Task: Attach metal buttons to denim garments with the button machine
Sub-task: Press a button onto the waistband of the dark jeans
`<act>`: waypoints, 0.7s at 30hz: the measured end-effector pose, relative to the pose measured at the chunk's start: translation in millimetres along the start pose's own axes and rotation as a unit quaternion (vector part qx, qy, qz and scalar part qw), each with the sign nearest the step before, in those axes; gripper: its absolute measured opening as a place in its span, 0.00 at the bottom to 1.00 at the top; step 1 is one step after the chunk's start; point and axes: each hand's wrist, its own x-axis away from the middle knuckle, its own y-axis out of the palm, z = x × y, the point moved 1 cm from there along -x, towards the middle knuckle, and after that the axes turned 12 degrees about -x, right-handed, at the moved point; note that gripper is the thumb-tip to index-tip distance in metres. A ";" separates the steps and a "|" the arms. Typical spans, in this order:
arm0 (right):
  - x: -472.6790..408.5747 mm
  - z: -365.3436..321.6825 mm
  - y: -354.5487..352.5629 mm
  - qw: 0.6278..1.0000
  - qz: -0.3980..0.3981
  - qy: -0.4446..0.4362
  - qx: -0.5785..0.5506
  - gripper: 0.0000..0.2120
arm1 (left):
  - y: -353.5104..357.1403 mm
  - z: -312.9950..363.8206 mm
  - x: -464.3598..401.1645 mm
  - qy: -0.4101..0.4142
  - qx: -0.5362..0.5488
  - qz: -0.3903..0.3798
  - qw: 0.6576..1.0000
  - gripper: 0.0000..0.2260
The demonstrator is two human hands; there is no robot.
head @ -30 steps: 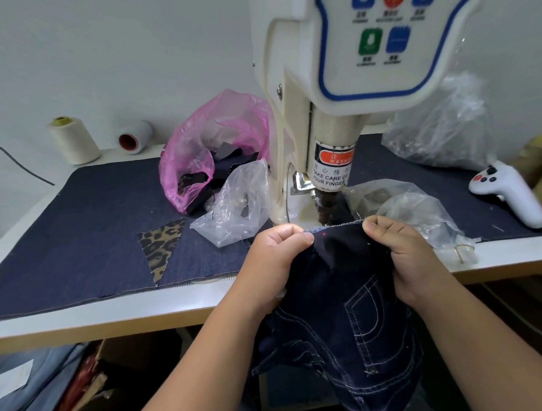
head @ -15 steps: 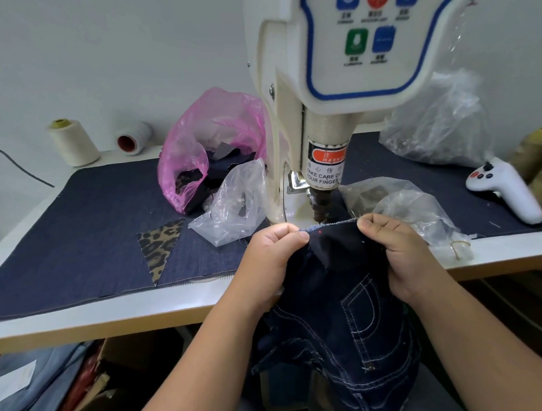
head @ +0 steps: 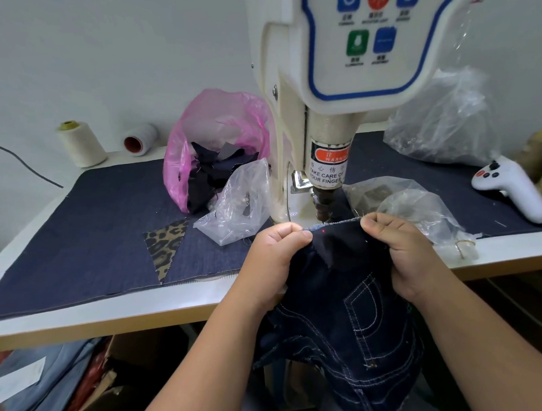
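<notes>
Both hands grasp the top edge of a dark denim garment (head: 346, 295) at the front edge of the table (head: 112, 311), right below the punch of the button machine (head: 336, 92). The left hand (head: 279, 261) pinches the cloth between thumb and curled fingers on one side; the right hand (head: 404, 255) does the same on the other, and the hem is stretched flat between them. A small red light dot (head: 323, 231) lies on the denim just beside the left thumb. The rest of the garment, with pale stitched seams, hangs down off the table's front edge.

A dark denim mat (head: 92, 233) covers the table, with a leopard-print patch (head: 165, 245) near its front edge. A pink bag (head: 215, 129) of dark scraps and a clear bag (head: 238, 207) lie left of the machine. Two thread spools (head: 81, 143) stand at the back left corner. A white controller (head: 513, 189) rests near the right edge
</notes>
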 end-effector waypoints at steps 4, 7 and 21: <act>-0.6 0.4 -0.8 1.000 0.003 0.001 0.004 0.10 | -0.4 -0.3 -0.5 -0.003 -0.008 0.002 1.000 0.09; -0.8 0.2 0.4 1.000 0.000 0.003 0.008 0.08 | -0.7 -0.7 -0.8 -0.004 -0.004 0.002 1.000 0.10; -2.0 0.5 0.8 1.000 0.005 0.004 0.009 0.11 | -1.0 -4.8 -3.7 0.002 0.007 0.011 1.000 0.09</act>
